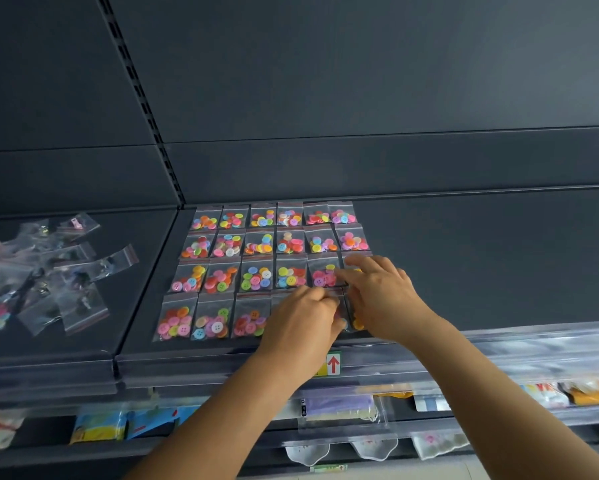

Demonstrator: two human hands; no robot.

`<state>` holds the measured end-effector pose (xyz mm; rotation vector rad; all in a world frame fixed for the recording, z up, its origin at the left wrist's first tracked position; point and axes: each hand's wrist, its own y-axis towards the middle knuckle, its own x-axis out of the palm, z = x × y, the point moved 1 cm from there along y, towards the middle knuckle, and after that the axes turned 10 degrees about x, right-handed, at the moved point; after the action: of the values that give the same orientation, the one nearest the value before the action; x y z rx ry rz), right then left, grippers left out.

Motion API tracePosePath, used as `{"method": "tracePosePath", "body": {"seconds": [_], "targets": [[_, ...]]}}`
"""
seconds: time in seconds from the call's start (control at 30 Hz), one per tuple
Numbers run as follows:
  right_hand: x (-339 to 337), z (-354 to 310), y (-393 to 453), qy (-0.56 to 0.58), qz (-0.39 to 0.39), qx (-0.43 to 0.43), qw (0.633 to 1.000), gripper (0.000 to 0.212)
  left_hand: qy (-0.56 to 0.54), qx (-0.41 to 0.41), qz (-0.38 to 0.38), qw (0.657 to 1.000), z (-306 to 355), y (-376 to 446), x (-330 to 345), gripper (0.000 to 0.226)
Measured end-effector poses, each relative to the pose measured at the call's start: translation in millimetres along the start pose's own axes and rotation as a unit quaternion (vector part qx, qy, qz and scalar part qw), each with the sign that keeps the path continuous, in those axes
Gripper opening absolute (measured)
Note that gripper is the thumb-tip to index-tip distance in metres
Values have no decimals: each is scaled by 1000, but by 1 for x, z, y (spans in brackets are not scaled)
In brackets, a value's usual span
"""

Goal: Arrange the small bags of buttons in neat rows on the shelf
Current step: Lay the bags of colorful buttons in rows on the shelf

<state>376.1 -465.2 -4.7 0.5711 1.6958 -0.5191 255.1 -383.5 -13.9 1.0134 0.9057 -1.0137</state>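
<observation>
Small clear bags of coloured buttons point(255, 277) lie in several neat rows on the dark shelf point(464, 265). My left hand point(303, 318) lies over the front row's right part, its fingers curled on a bag there that it mostly hides. My right hand point(377, 292) reaches over the right end of the two front rows, its fingers stretched flat and pressing on a bag point(324, 275) in the third row. The bags under both hands are largely hidden.
A loose heap of clear bags point(49, 275) lies on the neighbouring shelf section at the left. A clear price rail with a red-arrow label point(332, 364) runs along the shelf's front edge. Lower shelves hold packaged goods point(339, 408). The shelf right of the rows is bare.
</observation>
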Motion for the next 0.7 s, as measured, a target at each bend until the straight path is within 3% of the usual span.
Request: {"method": "tracePosePath", "body": {"seconds": [0.17, 0.33, 0.7], "targets": [[5, -2, 1, 14, -15, 6, 1000, 37, 7, -2, -14, 1000, -1, 0, 1, 31], [0, -8, 1, 55, 17, 13, 998, 36, -7, -10, 7, 1000, -3, -3, -7, 33], [-11, -99, 15, 71, 28, -72, 994, 56, 62, -105, 80, 989, -68, -44, -62, 50]]}}
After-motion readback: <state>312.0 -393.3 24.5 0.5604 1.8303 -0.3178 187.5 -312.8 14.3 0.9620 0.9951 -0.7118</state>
